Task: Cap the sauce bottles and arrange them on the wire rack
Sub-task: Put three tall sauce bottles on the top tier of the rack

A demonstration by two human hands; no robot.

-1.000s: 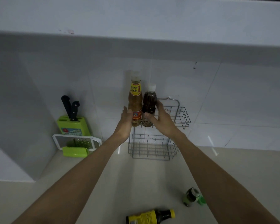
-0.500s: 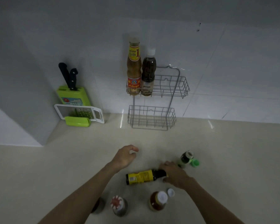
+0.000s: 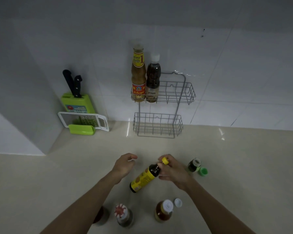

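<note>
- Right hand (image 3: 173, 171) is gripping the yellow bottle (image 3: 145, 178) by its neck, tilted above the bench (image 3: 243, 166).
- Left hand (image 3: 124, 165) is hovering beside it, loosely open, empty.
- Two bottles (image 3: 145, 78) are standing in the rack (image 3: 176, 95).

- Dim, greyish light overall; corners darken.
- Small glare streaks on the counter (image 3: 128, 130) near the wall (image 3: 243, 73).
- Wide-angle bending at edges; soft detail.

Beige desk (image 3: 41, 183) is carrying a green knife block (image 3: 77, 103) and a white grater (image 3: 83, 121) at back left, the wire rack (image 3: 159, 124) against the wall, an uncapped dark bottle (image 3: 194, 165) beside a green cap (image 3: 203, 171), a white cap (image 3: 178, 202), and three upright bottles along the near edge.
</note>
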